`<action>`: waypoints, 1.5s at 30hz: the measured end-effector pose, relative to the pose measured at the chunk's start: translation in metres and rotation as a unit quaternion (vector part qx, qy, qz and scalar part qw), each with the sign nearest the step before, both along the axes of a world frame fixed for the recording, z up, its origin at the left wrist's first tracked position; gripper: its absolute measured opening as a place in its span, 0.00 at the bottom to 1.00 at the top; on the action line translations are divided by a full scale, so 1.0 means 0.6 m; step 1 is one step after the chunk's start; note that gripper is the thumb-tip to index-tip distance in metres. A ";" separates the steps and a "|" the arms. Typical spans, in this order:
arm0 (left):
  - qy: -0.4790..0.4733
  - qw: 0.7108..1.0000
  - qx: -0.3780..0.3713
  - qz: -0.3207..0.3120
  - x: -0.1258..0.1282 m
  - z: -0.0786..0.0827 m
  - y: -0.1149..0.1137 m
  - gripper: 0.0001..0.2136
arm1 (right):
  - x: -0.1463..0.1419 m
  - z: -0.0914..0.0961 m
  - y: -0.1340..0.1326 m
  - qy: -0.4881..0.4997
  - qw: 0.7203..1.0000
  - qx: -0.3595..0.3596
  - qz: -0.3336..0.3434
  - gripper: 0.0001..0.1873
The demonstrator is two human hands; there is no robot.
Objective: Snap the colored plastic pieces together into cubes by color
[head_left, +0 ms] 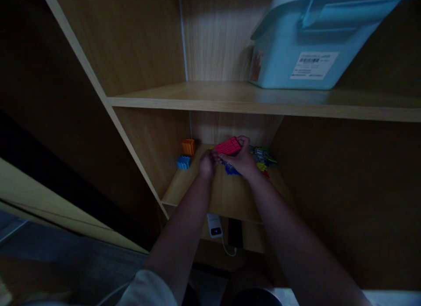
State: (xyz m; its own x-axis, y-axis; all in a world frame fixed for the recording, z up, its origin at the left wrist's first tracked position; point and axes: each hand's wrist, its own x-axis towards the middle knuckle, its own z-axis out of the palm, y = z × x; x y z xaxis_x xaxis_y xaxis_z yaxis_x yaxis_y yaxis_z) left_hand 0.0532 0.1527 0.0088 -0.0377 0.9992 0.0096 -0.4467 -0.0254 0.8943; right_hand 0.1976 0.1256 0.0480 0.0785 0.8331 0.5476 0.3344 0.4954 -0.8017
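Note:
Between my two hands, above the lower shelf, is a red ribbed block (pixel 228 146). The fingers of my right hand (pixel 243 160) are closed around its right end. My left hand (pixel 207 163) is at its lower left end, with the fingertips curled against it. Toward the left side of the same shelf, an orange ribbed block (pixel 188 147) stands behind a blue ribbed block (pixel 183 162). A pile of small coloured pieces (pixel 262 155), too dim to name, lies behind and right of my hands, partly hidden by them.
A light blue lidded bin (pixel 296 56) stands on the upper shelf (pixel 210 95), whose front edge overhangs my hands. Wooden side walls enclose the compartment. Below, a white device (pixel 214 225) with a small lit screen and a cable lies beside a dark flat phone-like object (pixel 235 233).

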 end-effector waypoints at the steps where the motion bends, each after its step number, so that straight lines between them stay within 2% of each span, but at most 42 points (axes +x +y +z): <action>1: -0.037 0.999 -0.006 -0.013 0.002 -0.002 0.001 0.24 | 0.014 -0.009 0.001 -0.009 1.000 0.006 -0.015 0.46; 3: -0.069 0.997 -0.014 -0.042 0.008 -0.006 -0.001 0.26 | 0.031 -0.028 -0.003 -0.032 0.999 0.010 -0.034 0.44; 7: -0.034 0.995 0.015 -0.095 0.021 -0.014 -0.013 0.25 | 0.030 -0.059 -0.016 -0.082 0.994 0.011 -0.075 0.39; 12: -0.033 0.986 0.068 -0.151 0.026 -0.012 -0.025 0.28 | 0.017 -0.073 -0.012 -0.147 0.986 0.040 -0.060 0.37; 16: -0.042 0.990 0.078 -0.113 0.027 -0.009 -0.029 0.27 | 0.013 -0.078 -0.011 -0.187 0.980 0.056 -0.029 0.39; 19: -0.049 0.992 0.073 -0.092 0.025 -0.006 -0.031 0.25 | 0.012 -0.077 -0.015 -0.187 0.980 0.072 0.005 0.36; 22: -0.056 0.993 0.065 -0.084 0.021 -0.002 -0.032 0.22 | 0.014 -0.067 -0.021 -0.169 0.982 0.078 0.028 0.30; 25: -0.067 0.992 0.072 -0.077 0.017 0.002 -0.032 0.23 | 0.020 -0.053 -0.027 -0.149 0.985 0.080 0.019 0.21; 30: -0.055 0.992 0.085 -0.071 0.017 -0.001 -0.027 0.26 | 0.030 -0.046 -0.026 -0.072 0.994 0.085 -0.011 0.16; 36: -0.024 0.993 0.103 -0.061 0.019 -0.014 -0.018 0.31 | 0.033 -0.063 0.001 0.087 0.996 0.019 0.009 0.21; 42: -0.004 0.991 0.115 -0.061 0.017 -0.017 -0.016 0.32 | 0.032 -0.066 0.014 0.298 0.951 -0.059 0.052 0.37; 45: -0.001 0.992 0.114 -0.054 0.017 -0.018 -0.016 0.31 | 0.034 -0.065 0.014 0.327 0.938 -0.095 0.064 0.35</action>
